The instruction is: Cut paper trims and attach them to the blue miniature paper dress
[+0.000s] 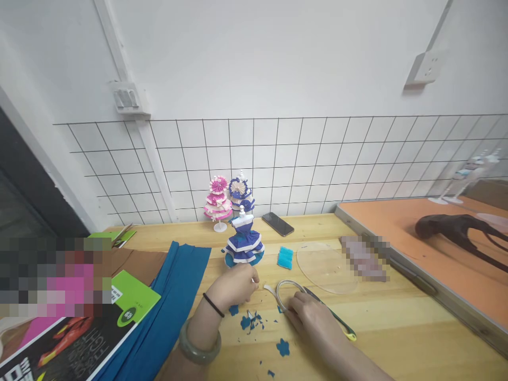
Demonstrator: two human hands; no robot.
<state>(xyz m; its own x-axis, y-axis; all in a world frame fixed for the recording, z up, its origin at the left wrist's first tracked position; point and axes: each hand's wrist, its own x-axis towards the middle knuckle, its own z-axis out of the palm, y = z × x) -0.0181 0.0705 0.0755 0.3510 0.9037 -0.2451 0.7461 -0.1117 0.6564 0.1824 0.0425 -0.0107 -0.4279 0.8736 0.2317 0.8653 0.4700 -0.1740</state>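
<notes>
**One pale ring (289,282) under the right hand (311,320); one blue-dressed figure (243,243) beyond the left hand (238,286)**

The pale ring lies on the wooden table (397,323), with a narrow white strip (270,290) at its left side. The right hand's fingers are bent together over the ring's near edge, touching it; how firmly they grip cannot be told. A slim dark tool (337,317) with a yellow end extends from behind this hand. The left hand, its fingers curled inward, is in front of the figure's base; whether it pinches anything cannot be told. The figure stands upright in a tiered skirt edged in white.

Between and below the hands are blue scraps (257,319) and a blue flower-shaped piece (283,347). Beyond the ring lie a light-blue packet (285,257) and a translucent disc (325,267). Farther back, near the tiled wall (313,159), are a phone (278,224), a pink tiered figure (218,198) and a blue-and-cream figure (241,193). Folded blue material (174,296) occupies the left side, partly beneath a green-and-black package (138,296); an orange surface (384,222) borders the table at right.
</notes>
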